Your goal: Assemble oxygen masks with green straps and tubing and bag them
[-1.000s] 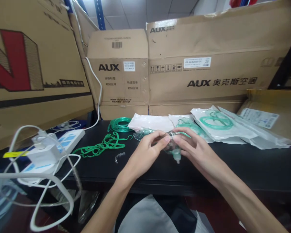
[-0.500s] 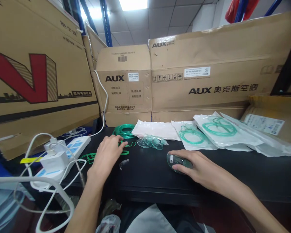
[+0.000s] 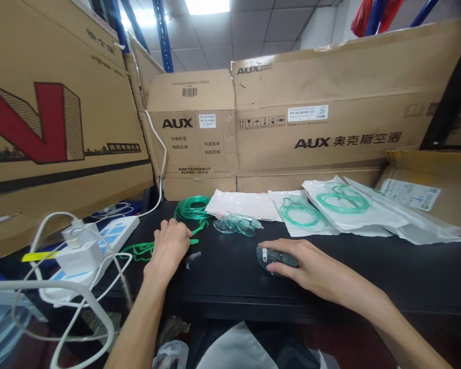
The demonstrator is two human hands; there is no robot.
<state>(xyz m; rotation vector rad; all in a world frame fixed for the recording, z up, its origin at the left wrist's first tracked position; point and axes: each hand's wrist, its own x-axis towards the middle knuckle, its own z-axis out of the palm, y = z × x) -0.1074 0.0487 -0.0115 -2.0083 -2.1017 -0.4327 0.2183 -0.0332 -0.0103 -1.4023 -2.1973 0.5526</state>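
My left hand is over the green straps on the black table, fingers curled down and pressed together on them. My right hand grips a clear green mask with a small metal strip, resting on the table. Between the hands, a small clear plastic piece lies near my left hand. Behind it several clear green mask parts sit in a cluster. A coil of green tubing lies beyond my left hand.
White packets with green tubing line the back right. A white power strip with plugs and looping cables stands at the left. Cardboard walls enclose the back, and a large box the left.
My left hand has moved down onto the green straps and its fingers have drawn together. My right hand still holds the mask. The view has shifted slightly.
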